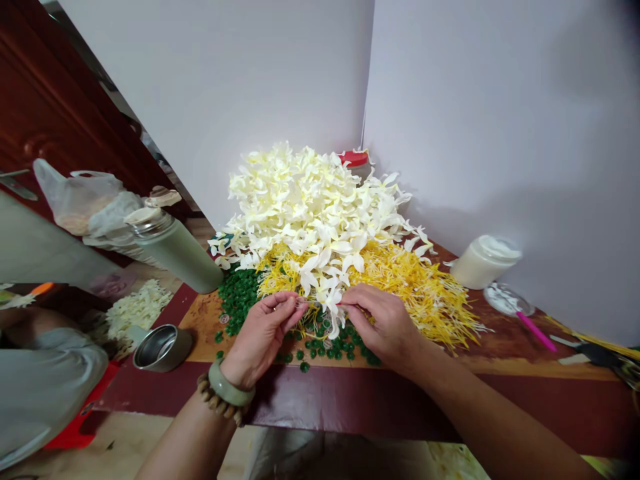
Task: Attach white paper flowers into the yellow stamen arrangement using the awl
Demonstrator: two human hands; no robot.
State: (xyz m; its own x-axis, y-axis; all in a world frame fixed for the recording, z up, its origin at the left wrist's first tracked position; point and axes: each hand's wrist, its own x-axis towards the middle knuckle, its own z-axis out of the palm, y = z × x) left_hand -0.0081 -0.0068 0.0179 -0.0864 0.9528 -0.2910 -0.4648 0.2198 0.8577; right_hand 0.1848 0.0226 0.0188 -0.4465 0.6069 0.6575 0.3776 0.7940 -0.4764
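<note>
White flower (pixel 328 291), perhaps touching right fingers (pixel 362 297).

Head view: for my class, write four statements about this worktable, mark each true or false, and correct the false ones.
1. The heap of white blossoms rises beyond the left hand and right hand. True.
2. A bangle circles the right wrist. False: the pale green bangle is on the left wrist.
3. The thermos stands at the picture's right. False: the grey-green thermos is left of the yellow strands.
4. The pink handle lies right of the right hand. True.
</note>
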